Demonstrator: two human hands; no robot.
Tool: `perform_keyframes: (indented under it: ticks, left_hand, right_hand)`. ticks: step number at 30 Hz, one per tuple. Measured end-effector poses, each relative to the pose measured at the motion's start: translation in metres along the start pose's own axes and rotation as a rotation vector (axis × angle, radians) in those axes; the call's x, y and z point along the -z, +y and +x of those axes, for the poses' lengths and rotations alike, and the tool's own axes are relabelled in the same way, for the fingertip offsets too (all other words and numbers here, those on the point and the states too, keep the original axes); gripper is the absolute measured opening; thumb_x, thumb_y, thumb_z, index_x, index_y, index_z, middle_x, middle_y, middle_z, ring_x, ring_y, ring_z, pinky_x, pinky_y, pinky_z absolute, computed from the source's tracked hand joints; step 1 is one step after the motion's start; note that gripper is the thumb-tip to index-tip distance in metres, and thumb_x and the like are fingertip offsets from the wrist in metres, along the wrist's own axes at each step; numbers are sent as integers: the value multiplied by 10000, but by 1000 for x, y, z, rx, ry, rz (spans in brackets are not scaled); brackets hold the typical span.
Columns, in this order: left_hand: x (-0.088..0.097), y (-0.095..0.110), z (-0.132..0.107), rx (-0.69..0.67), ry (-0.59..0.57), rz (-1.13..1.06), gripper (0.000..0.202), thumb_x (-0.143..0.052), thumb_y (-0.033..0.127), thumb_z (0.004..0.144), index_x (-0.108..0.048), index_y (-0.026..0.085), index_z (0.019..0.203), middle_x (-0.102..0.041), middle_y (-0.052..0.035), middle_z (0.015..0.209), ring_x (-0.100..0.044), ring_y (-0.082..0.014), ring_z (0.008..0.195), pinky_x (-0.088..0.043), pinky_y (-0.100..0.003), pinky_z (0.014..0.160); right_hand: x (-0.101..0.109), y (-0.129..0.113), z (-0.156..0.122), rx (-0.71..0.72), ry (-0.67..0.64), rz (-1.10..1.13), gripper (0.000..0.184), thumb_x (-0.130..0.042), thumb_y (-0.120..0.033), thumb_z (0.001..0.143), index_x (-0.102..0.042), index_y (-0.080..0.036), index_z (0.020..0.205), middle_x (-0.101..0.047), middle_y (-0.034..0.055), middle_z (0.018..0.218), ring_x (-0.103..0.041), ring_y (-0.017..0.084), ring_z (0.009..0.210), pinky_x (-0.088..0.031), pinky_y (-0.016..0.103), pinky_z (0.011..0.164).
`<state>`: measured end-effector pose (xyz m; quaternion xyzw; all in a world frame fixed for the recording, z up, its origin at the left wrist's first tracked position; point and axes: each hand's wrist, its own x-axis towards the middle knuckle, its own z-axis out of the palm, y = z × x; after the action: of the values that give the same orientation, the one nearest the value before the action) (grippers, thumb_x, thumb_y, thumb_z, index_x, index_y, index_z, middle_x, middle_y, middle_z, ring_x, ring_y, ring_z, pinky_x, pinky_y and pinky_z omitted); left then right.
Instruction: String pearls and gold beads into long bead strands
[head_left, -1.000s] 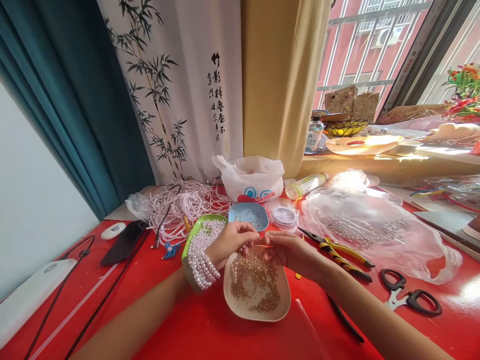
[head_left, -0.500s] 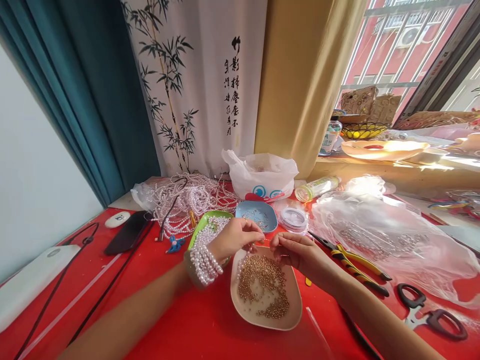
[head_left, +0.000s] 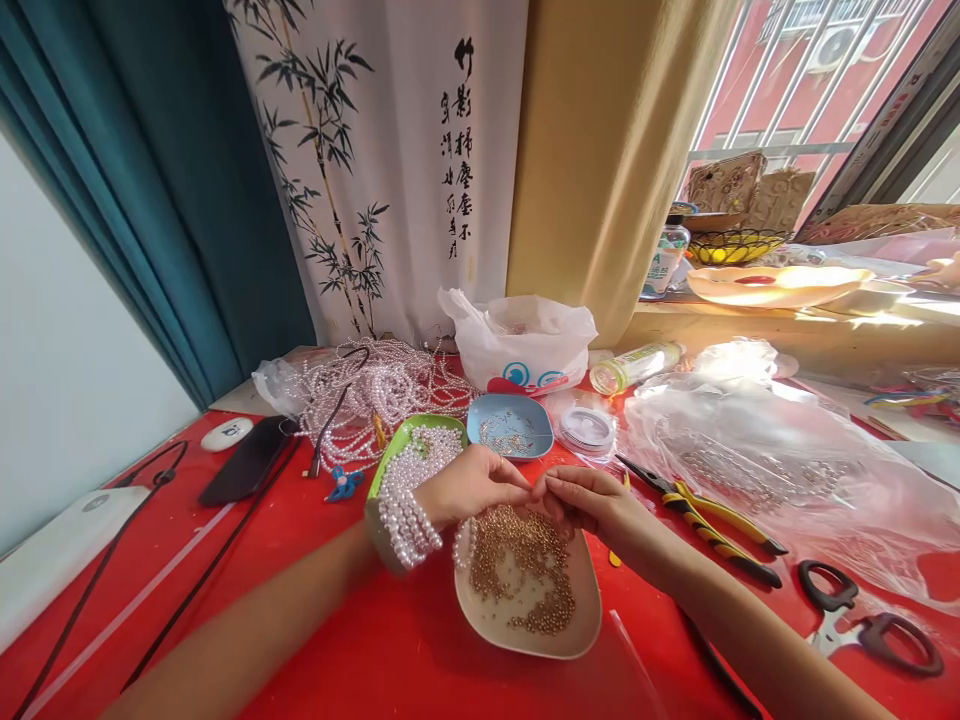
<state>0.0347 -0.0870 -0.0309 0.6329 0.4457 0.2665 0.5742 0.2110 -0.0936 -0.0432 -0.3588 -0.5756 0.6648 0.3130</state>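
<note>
My left hand (head_left: 484,487) is closed in a pinch above the beige tray (head_left: 529,640), its fingertips meeting those of my right hand (head_left: 589,497). A short string of white pearl beads (head_left: 464,545) hangs below the left hand, over the tray's left rim. My right hand is also pinched, but whatever is between its fingers is too small to make out. Loose gold beads (head_left: 517,560) are spread in the tray under both hands. Several rows of pearls (head_left: 409,525) circle my left wrist. Behind that wrist, a green tray (head_left: 380,470) holds loose white pearls.
A blue tray (head_left: 546,425) with small bits and a spool of clear line (head_left: 587,428) lie beyond the hands. Pliers (head_left: 701,520) and scissors (head_left: 840,625) lie at right, near a plastic bag (head_left: 750,420). Strung pearls (head_left: 397,385) and a phone (head_left: 247,462) are at left.
My hands have come together, so their fingertips now meet where a small gap was. The hanging pearl string has shifted left to the tray's rim. The view has tilted slightly.
</note>
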Motion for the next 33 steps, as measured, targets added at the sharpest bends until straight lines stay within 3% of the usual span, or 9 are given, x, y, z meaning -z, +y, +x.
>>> perform_keyframes:
  ticks: [5, 9, 13, 19, 28, 33]
  left_hand:
    - [3, 0, 1, 57, 47, -88, 138, -584, 237, 648, -605, 107, 693, -546, 21, 461, -267, -24, 339, -160, -184, 361]
    - [5, -1, 5, 104, 132, -164, 130, -631, 228, 595, -605, 101, 614, -403, 67, 349, -284, -27, 342, -164, -180, 367]
    - [6, -4, 7, 141, 159, -264, 203, -682, 254, 544, -630, 97, 661, -546, 14, 471, -437, -57, 423, -298, -185, 428]
    - [6, -7, 7, 122, 174, -343, 206, -696, 235, 539, -643, 93, 677, -619, -23, 547, -521, -88, 483, -381, -203, 494]
    - [0, -7, 6, 92, 174, -392, 159, -684, 204, 568, -640, 105, 684, -617, -11, 545, -527, -83, 486, -386, -195, 493]
    - [-5, -5, 3, 91, 146, -465, 161, -682, 183, 563, -646, 96, 693, -646, -36, 612, -570, -100, 551, -423, -221, 588]
  right_hand:
    - [-3, -1, -1, 66, 120, -81, 348, -507, -430, 737, -501, -147, 940, -406, -70, 505, -380, 61, 459, -303, 209, 483]
    - [-8, 0, -1, 69, 151, -107, 311, -484, -450, 749, -478, -158, 859, -430, -69, 481, -379, 59, 420, -287, 202, 435]
    - [-15, -1, -1, 67, 148, -91, 282, -489, -448, 740, -455, -169, 724, -489, -57, 471, -412, 57, 397, -307, 202, 429]
    - [-18, 0, -2, 60, 157, -45, 294, -578, -424, 681, -502, -163, 791, -620, 6, 647, -582, 110, 593, -416, 243, 571]
    - [-22, 2, -5, 52, 208, -15, 285, -530, -430, 715, -480, -154, 666, -607, 10, 613, -575, 109, 572, -402, 227, 542]
    - [-25, 3, -4, 133, 286, -38, 205, -553, -341, 707, -488, -159, 641, -510, -33, 584, -479, 73, 541, -364, 199, 509]
